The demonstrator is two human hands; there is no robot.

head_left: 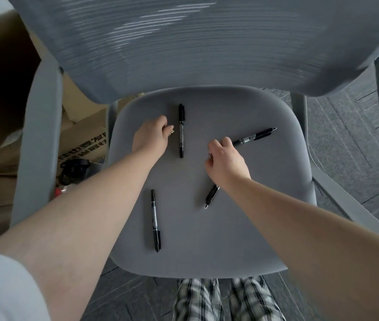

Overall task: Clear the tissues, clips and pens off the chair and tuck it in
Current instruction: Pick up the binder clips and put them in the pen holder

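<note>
Grey and padded, the seat of the mesh-backed office chair [253, 228] carries no tissues that can be seen, so that part looks done; four pens are left, and the clips seem to be what you are gathering now. Your left hand [150, 136] is curled shut near the back-left part of the seat, with a small pale, metallic thing, likely a clip [172, 132], pinched at its fingertips. Your right hand [226, 159] is also closed, mid-seat, with a small wire ring [210, 155] showing at its fingers; whether that is a clip you cannot tell for sure. One black marker pen [181, 130] lies just beside your left hand toward the seat's back edge, a second black marker [155, 221] lies near the front-left edge, a black click pen with a clear barrel [254, 136] points toward the right edge, touching or just under your right fingers, and another black click pen [211, 195] is partly hidden beneath your right wrist. Brown cardboard boxes [79, 135] stand on the floor left of the chair; what they hold is not shown. By my judgement the pens and the tucking-in remain.
</note>
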